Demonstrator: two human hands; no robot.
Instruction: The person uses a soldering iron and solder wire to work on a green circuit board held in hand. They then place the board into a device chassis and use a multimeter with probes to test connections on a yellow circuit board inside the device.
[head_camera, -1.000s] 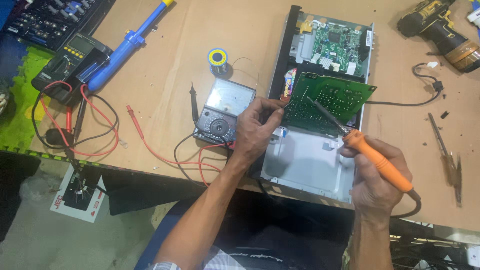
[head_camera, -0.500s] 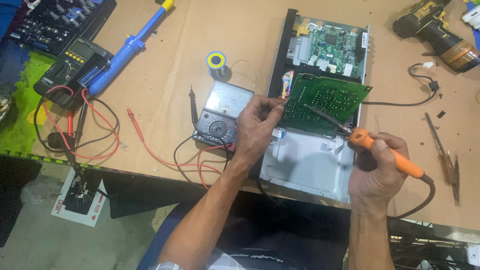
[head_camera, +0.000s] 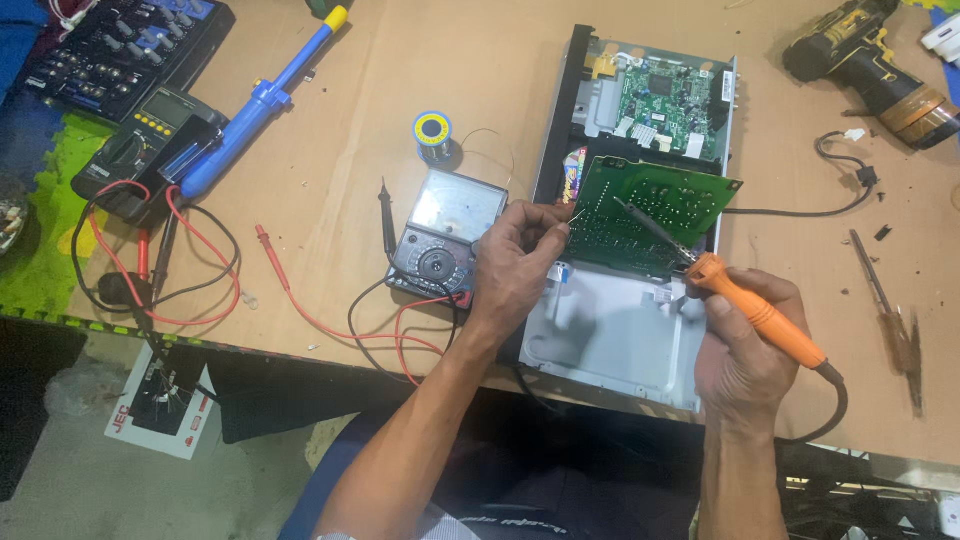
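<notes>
Holding an orange soldering iron, right hand touches its tip to green board.

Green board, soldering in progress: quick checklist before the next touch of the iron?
1. Green circuit board held at its left edge by left hand: ok.
2. Soldering iron gripped in right hand, tip on the board: ok.
3. Solder wire pinched in left fingers: cannot tell, too thin.
4. Iron's cord clear of the open chassis: ok.
5. Red test leads off the board: ok.
</notes>
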